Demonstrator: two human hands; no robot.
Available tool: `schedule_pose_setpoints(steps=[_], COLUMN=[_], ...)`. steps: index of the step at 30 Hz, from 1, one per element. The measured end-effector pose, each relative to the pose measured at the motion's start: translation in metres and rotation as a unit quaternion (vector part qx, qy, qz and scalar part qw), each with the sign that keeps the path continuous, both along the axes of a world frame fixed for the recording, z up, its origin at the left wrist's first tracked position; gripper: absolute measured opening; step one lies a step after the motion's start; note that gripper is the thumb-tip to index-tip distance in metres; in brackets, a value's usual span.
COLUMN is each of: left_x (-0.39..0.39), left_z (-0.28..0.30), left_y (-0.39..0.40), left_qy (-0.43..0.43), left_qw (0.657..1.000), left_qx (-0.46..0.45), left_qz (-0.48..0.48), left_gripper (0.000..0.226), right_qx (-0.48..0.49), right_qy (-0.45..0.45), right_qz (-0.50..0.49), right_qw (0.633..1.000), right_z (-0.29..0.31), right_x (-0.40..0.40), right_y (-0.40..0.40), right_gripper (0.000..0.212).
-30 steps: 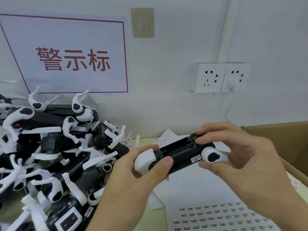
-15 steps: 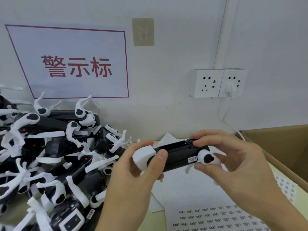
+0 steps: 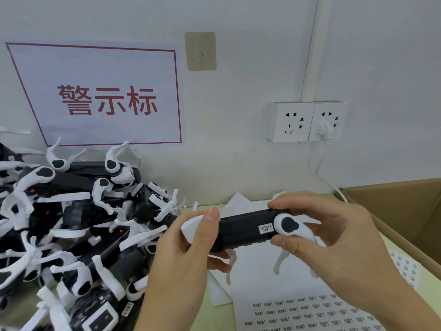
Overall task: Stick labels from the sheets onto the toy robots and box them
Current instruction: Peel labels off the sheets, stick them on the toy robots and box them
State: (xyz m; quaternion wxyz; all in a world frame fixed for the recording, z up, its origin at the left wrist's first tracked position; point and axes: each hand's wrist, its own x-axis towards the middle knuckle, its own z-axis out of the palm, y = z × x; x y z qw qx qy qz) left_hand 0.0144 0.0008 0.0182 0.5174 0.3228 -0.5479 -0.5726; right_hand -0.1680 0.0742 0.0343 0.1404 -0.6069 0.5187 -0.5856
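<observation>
You're gripping one robot [image 3: 248, 231] w/ both hands, left [image 3: 183, 256] & right [image 3: 334, 237]; label [image 3: 265, 228] looks stuck on. Boxing's next; pile [image 3: 71, 223] is waiting, box [image 3: 405, 211] contents prob. hidden.

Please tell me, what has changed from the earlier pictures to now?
Both hands, left and right, rolled the toy robot they hold: its open underside turned away, and its legs now hang down. The "battery cover" label stays on it. Both grips, the robot pile and label sheet are unchanged.

A small assembly workshop: toy robots [image 3: 78, 225] are piling left of the hands, label sheet [image 3: 310, 309] lying below, carton [image 3: 405, 211] standing right.
</observation>
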Motion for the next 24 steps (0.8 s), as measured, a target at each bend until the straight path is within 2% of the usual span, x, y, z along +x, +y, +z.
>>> schedule_pose_setpoints(steps=[3, 8, 11, 14, 19, 22, 24], left_x=[0.0, 0.001, 0.001, 0.0, -0.011, -0.024, -0.031], left_z=[0.0, 0.001, -0.003, -0.008, -0.025, -0.045, -0.055], left_y=[-0.001, 0.0, 0.0, -0.001, 0.0, 0.003, 0.004], left_qy=[0.003, -0.016, -0.057, -0.083, -0.087, -0.145, -0.175], left_qw=[1.0, 1.0, 0.998, 0.996, 0.996, 0.989, 0.983], left_qx=[0.002, -0.009, -0.018, -0.022, -0.005, -0.01, -0.014], left_qz=[-0.004, 0.009, 0.016, -0.001, -0.012, -0.032, -0.043], left_gripper=[0.028, 0.041, 0.046, 0.057, 0.044, 0.031, 0.031], right_qx=[0.001, 0.014, 0.063, 0.111, 0.168, 0.21, 0.191], right_qy=[-0.001, 0.028, 0.107, 0.104, -0.059, -0.204, -0.33], right_qz=[-0.001, -0.003, -0.023, -0.024, -0.003, 0.0, 0.001], right_qw=[1.0, 1.0, 0.992, 0.988, 0.984, 0.956, 0.924], right_z=[0.001, -0.002, -0.006, -0.014, -0.03, -0.046, -0.057], right_x=[0.001, -0.004, -0.01, -0.019, -0.061, -0.096, -0.118], right_y=[0.0, 0.001, -0.001, -0.004, -0.001, 0.013, 0.022], right_gripper=[0.043, 0.042, 0.035, 0.028, 0.016, 0.02, 0.029])
